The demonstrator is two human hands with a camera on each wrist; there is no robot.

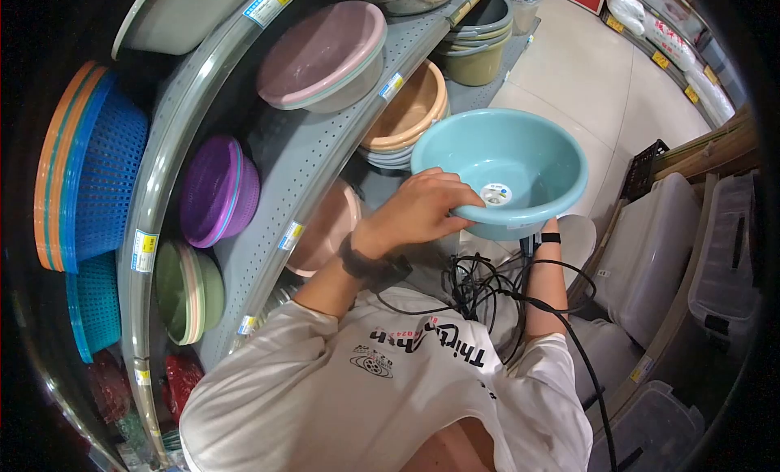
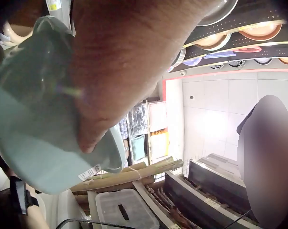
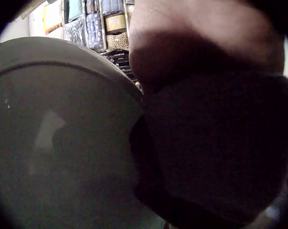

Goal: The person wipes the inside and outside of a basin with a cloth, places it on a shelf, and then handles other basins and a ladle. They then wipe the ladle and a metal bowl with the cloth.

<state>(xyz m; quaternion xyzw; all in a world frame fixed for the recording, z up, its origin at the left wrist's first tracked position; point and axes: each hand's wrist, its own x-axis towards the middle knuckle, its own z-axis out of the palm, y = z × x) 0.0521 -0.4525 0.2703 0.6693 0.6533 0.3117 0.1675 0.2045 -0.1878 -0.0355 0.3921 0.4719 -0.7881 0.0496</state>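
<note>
Beside grey shelves [image 1: 272, 151] of tubs and a pale tiled floor [image 1: 569, 62], the left hand [image 1: 418, 208] clamps its fingers on a blue basin [image 1: 556, 179]; the right hand's [image 3: 201, 43], I can't tell.

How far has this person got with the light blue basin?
The light blue basin is off the shelf, so picking it up looks done. In progress is the holding: the left hand grips its rim, and the right arm reaches beneath, fingers unseen. Left, probably, is setting it down or carrying it off, as it rests on no surface; which one, I can't tell.
</note>
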